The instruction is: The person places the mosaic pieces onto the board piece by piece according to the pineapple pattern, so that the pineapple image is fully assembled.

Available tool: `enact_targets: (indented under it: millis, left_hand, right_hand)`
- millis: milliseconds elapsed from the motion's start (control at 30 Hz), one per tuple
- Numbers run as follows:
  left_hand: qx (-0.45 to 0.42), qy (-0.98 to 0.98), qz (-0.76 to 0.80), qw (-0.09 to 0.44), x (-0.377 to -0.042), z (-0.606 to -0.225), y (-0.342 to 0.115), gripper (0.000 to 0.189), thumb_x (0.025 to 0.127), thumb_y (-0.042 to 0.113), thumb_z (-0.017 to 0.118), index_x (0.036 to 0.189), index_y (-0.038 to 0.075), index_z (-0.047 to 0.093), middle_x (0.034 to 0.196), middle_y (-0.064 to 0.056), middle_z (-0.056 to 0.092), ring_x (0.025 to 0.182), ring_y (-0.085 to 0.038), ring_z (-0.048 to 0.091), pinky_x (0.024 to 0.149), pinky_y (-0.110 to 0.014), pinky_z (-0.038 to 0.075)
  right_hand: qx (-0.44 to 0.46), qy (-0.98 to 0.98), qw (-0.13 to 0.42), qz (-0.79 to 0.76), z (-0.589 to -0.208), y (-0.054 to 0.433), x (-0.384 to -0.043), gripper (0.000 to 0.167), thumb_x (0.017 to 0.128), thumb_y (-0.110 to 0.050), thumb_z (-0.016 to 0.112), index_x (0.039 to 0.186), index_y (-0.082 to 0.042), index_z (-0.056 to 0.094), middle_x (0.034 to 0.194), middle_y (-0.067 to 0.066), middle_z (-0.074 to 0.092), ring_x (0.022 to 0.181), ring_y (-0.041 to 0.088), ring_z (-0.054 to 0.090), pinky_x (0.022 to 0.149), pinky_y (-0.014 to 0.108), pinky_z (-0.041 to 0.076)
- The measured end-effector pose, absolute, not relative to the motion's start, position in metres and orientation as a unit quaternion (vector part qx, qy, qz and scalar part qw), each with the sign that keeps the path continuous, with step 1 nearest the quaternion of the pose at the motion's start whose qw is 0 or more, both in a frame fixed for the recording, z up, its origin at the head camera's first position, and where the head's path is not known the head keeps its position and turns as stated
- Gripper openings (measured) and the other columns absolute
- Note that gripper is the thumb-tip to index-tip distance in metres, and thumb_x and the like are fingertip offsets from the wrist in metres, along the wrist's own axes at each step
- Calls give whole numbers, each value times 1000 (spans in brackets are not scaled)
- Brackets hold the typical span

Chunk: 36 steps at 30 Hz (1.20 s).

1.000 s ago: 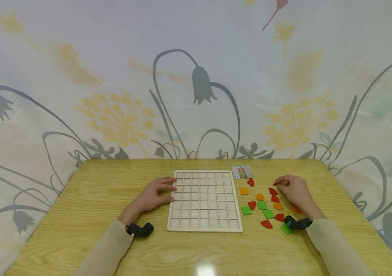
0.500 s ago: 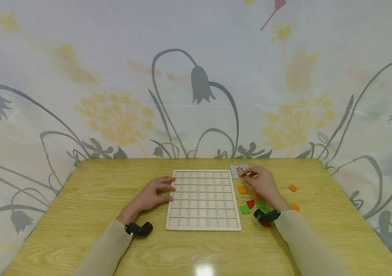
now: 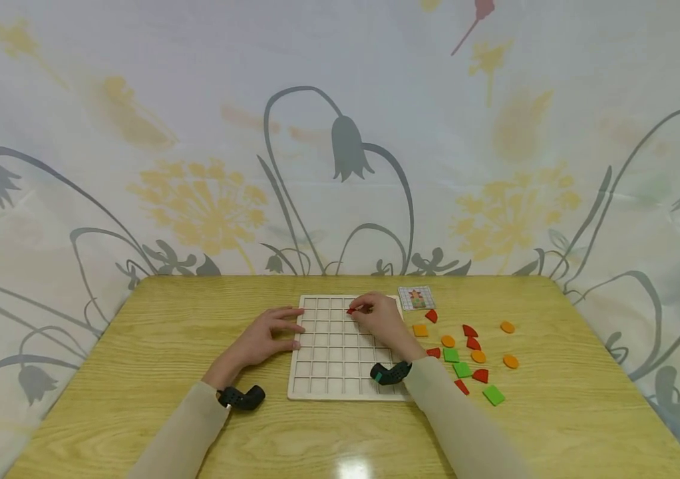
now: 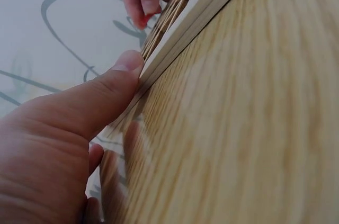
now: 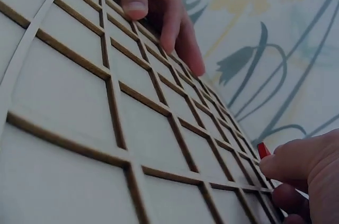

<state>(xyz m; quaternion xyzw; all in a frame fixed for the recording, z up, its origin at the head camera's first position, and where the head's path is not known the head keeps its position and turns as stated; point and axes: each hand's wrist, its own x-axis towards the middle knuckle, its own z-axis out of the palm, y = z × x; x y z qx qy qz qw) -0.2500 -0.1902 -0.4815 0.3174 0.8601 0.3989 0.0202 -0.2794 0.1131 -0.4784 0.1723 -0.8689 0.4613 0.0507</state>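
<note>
A pale wooden grid board with square cells lies on the table. My right hand is over its far part, pinching a small red piece between thumb and fingers. In the right wrist view the red piece sticks out past the fingertips, close over the far cells. My left hand rests at the board's left edge with fingers spread, fingertips on the rim. In the left wrist view its thumb touches the board's side. Part of the grid is hidden under my right hand and wrist.
Right of the board lie loose flat pieces: red quarter-circles, orange discs, green squares and an orange square. A small card with a coloured pattern lies by the board's far right corner. A patterned cloth hangs behind the table.
My right hand has moved left from the loose pieces, past the card, to above the far rows of the board, carrying the red piece. The left hand has stayed in place.
</note>
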Motion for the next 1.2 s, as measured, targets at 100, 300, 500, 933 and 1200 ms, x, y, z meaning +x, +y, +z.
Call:
enact_targets:
  millis: [100, 300, 500, 933, 1200]
  left_hand:
    - [315, 862, 397, 21, -250, -482, -189, 30, 89, 22, 77, 117, 10, 75, 149, -11, 49, 142, -38, 33, 111, -61, 27]
    - [314, 867, 386, 14, -250, -481, -191, 30, 89, 23, 76, 116, 10, 75, 148, -11, 49, 141, -39, 33, 111, -62, 27]
    - [320, 866, 384, 10, -250, -480, -189, 29, 90, 23, 76, 116, 10, 75, 148, -11, 50, 140, -39, 35, 111, -62, 28]
    - [317, 866, 386, 11, -245, -480, -190, 30, 90, 24, 75, 116, 11, 75, 148, -11, 50, 140, -39, 35, 110, -62, 28]
    - [317, 869, 381, 7, -247, -479, -188, 29, 90, 24, 75, 116, 11, 75, 148, -11, 50, 139, -39, 36, 110, -62, 28]
  right_hand:
    - [160, -870, 46, 464, -482, 107, -279, 12, 89, -6, 74, 94, -16, 78, 99, -2, 68, 81, 13, 60, 74, 34, 51]
    - [173, -878, 51, 443, -487, 103, -280, 10, 90, -7, 73, 95, -13, 79, 106, -1, 68, 90, 17, 64, 79, 34, 53]
    - [175, -879, 58, 439, -487, 105, -281, 9, 89, -6, 72, 90, -12, 80, 106, -2, 68, 94, 18, 65, 82, 35, 53]
    - [184, -878, 48, 439, -486, 106, -276, 21, 89, 1, 65, 87, -15, 80, 100, -3, 67, 93, 18, 63, 80, 37, 52]
    - [161, -858, 43, 485, -484, 114, -278, 27, 92, 0, 58, 90, -17, 78, 97, -3, 68, 83, 17, 60, 73, 35, 50]
